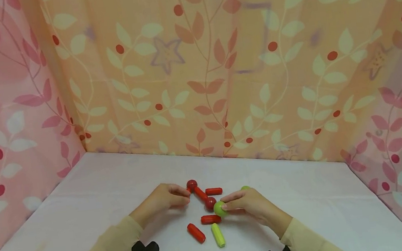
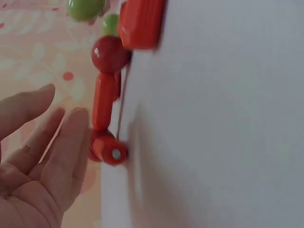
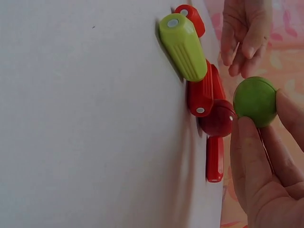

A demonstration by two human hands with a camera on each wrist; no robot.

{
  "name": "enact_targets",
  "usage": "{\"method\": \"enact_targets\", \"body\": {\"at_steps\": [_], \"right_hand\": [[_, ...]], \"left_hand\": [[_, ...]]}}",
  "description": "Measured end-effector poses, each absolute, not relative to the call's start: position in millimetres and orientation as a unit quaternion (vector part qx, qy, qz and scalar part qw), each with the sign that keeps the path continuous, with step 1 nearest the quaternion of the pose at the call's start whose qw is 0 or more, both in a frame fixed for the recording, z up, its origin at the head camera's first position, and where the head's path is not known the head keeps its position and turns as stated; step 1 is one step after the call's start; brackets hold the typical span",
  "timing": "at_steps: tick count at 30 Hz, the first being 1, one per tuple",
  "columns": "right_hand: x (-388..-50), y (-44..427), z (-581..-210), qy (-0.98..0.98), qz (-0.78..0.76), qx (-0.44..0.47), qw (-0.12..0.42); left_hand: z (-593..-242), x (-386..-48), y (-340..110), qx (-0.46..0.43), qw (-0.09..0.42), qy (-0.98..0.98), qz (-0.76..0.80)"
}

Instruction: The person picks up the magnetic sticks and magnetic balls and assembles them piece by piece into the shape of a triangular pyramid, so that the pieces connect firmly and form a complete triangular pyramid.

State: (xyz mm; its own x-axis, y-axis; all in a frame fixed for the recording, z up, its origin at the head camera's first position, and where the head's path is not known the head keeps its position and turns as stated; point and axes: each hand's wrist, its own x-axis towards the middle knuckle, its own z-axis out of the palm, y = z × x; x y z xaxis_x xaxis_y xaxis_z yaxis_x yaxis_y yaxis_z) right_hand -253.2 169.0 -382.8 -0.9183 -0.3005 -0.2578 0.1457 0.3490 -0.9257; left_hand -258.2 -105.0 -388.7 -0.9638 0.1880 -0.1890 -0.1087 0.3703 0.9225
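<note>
My right hand [image 1: 254, 206] pinches a green ball [image 1: 220, 208] between thumb and fingertips, right beside a dark red ball [image 1: 210, 203]. A red rod [image 1: 200, 193] joins that ball to another red ball [image 1: 191, 185] farther back. From the far ball a short red rod [image 2: 112, 151] with a metal end points off in the left wrist view. My left hand [image 1: 166, 200] is next to this joined piece, fingers relaxed and holding nothing; in the left wrist view a gap separates the hand [image 2: 42, 161] from it. Whether the green ball touches the red one, I cannot tell.
Loose red rods lie nearby: one behind [image 1: 214, 191], one in front [image 1: 210, 219] and one nearer the front left [image 1: 196, 233]. Beside the last is a yellow-green rod [image 1: 218, 235]. Another green ball [image 1: 245, 188] sits behind my right hand. Patterned cloth [image 1: 208, 66] surrounds the white table [image 1: 123, 168].
</note>
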Motion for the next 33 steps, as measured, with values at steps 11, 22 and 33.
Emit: {"method": "enact_targets", "body": {"at_steps": [11,22,33], "right_hand": [[-256,145,-381,0.793,-0.575,-0.069,0.19],[-254,136,-388,0.765,-0.602,-0.103,0.204],[-254,131,-386,0.749,-0.621,-0.107,0.205]], "left_hand": [[-383,-241,-91,0.078,0.155,0.791,0.586],[-390,-230,-88,0.097,0.144,0.787,0.592],[-392,-230,-83,0.095,0.143,0.76,0.627]]}}
